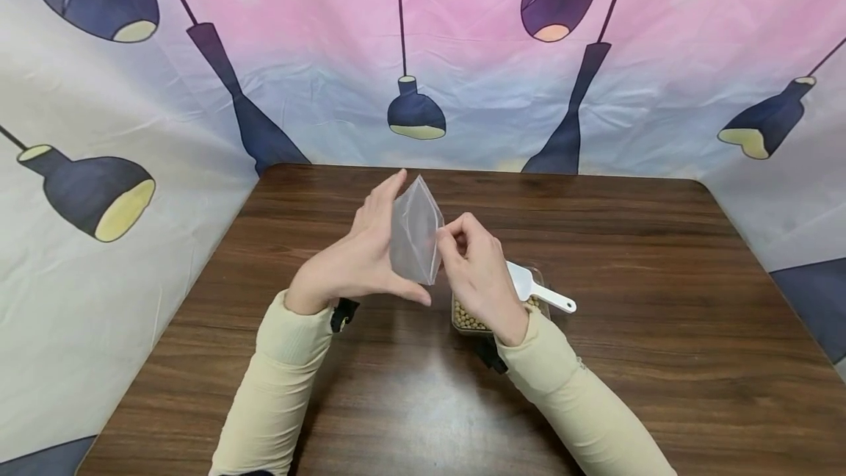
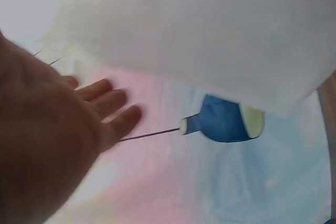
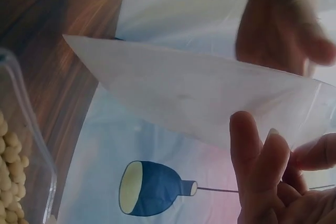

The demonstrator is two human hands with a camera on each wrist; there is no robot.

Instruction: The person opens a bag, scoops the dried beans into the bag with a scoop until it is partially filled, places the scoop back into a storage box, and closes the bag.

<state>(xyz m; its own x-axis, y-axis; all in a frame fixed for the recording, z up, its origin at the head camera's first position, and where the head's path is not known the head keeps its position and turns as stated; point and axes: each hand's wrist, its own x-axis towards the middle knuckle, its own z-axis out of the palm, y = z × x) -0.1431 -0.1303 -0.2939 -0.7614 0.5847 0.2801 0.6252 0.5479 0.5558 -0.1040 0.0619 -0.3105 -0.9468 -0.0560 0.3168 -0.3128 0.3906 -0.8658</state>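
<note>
A clear plastic bag (image 1: 415, 233) is held up above the table, its mouth gaping. My right hand (image 1: 482, 274) pinches one edge of it between thumb and finger; the right wrist view shows that pinch on the bag (image 3: 173, 85). To the bag's other side, my left hand (image 1: 353, 263) has its fingers straight and thumb spread. In the left wrist view the left hand (image 2: 52, 124) appears apart from the bag (image 2: 184, 30). Partly hidden behind my right wrist is a clear container (image 3: 48, 182) of pale round beans (image 3: 10, 177).
Across the container lies a white scoop (image 1: 529, 286), its handle pointing right. The brown wooden table (image 1: 661, 300) reaches back to a cloth (image 1: 330, 116) printed with lamps, which also hangs along both sides.
</note>
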